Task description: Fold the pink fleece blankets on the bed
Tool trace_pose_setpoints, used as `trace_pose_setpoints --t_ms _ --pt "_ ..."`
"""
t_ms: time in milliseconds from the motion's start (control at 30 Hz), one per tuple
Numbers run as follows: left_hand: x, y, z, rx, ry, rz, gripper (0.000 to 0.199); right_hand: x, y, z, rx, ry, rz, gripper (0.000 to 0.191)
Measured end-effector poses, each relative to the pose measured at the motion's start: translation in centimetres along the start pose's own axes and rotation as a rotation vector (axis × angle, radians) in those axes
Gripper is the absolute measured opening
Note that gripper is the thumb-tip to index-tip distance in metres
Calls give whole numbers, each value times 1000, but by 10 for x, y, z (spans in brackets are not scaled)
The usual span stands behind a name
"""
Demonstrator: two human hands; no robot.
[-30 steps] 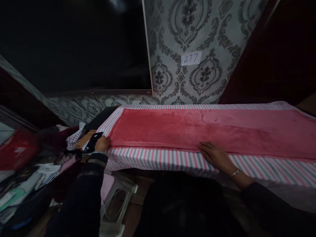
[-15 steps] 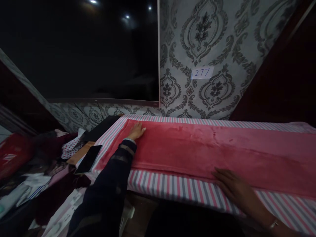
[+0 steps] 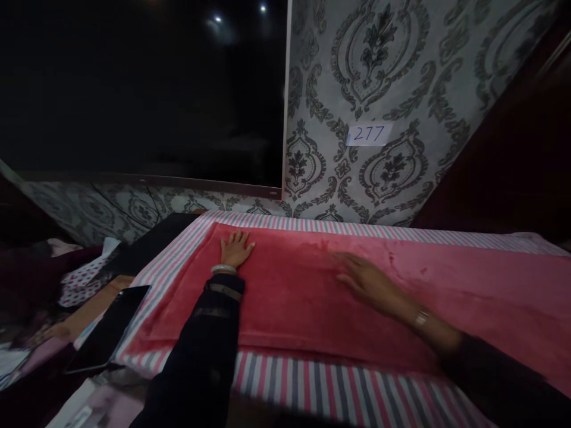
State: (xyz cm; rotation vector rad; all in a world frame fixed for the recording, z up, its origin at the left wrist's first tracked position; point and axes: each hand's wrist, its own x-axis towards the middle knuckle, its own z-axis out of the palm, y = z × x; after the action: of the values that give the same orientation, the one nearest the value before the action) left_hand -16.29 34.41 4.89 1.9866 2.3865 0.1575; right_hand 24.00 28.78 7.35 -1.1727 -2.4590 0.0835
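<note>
A long red plush cloth lies folded flat on a striped pink, grey and white cover. My left hand rests palm down near the cloth's far left corner, its fingers spread and holding nothing. Over the middle of the cloth is my right hand, slightly blurred, with fingers stretched to the left and apart. Whether it touches the cloth is hard to tell. Some creases and darker marks show in the plush to the right of it.
A phone lies beside the left end of the cover. Piled clothes, including a dotted cloth, fill the left side. Behind stand a large dark screen and a patterned wall with a paper label reading 277.
My right hand has moved from the near edge of the red cloth up and left to its middle. My left hand stays near the far left corner, fingers now more spread. The view has shifted slightly.
</note>
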Motion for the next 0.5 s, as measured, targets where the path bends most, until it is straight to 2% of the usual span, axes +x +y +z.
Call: trace_pose_setpoints --t_ms 33,133,233,367,500 --pt "1 0 0 5 -1 5 66 30 -16 12 14 -39 -32 64" --pt "4 -2 1 22 -1 21 65 107 -60 51 27 -155 18 71" --pt "8 -3 3 39 4 15 65 152 -85 87 12 -188 63 72" --pt "11 -5 6 56 -19 -5 66 166 -86 117 18 -226 98 69" --pt "10 -4 3 50 -41 -12 65 156 -64 117 9 -203 147 67"
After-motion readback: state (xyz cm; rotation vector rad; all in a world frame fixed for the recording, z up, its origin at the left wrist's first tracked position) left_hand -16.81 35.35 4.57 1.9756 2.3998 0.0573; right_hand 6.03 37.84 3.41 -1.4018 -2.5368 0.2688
